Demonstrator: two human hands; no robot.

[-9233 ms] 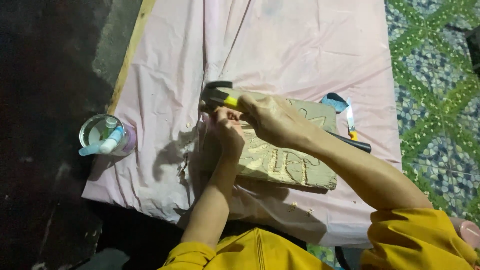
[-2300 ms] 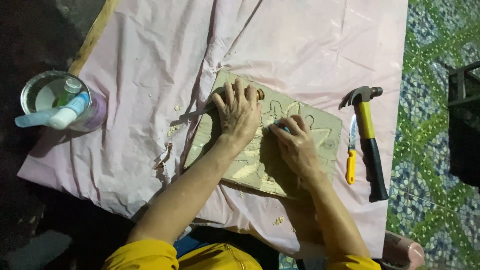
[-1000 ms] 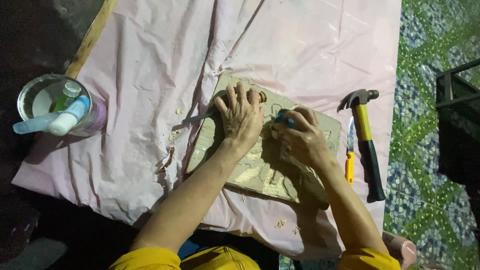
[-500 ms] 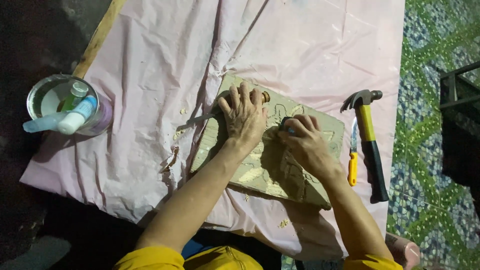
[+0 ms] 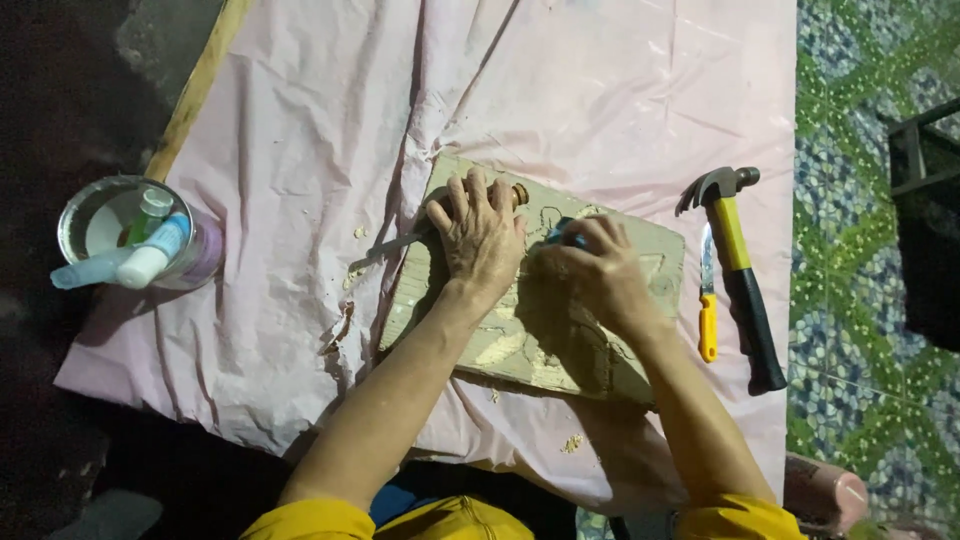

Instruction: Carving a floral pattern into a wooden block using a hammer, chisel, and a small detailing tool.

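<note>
near the pink cloth's [image 5: 600, 90] front edge, the left hand [image 5: 480, 235] lies flat on the carved board [image 5: 520, 345]. the right hand [image 5: 600, 275] grips a blue-handled tool [image 5: 562, 232], unmoved since before. hammer [image 5: 738, 270] and yellow knife [image 5: 707, 305] lie along the right edge; bare cloth behind.

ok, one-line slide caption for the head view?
Left hand presses a carved wooden panel on pink sheet; right hand grips a blue-handled tool; hammer alongside.

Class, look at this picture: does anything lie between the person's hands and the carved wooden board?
Nothing visible does. The left hand rests flat on the wooden board; the right hand is on it too, gripping a small blue-handled tool.
</note>
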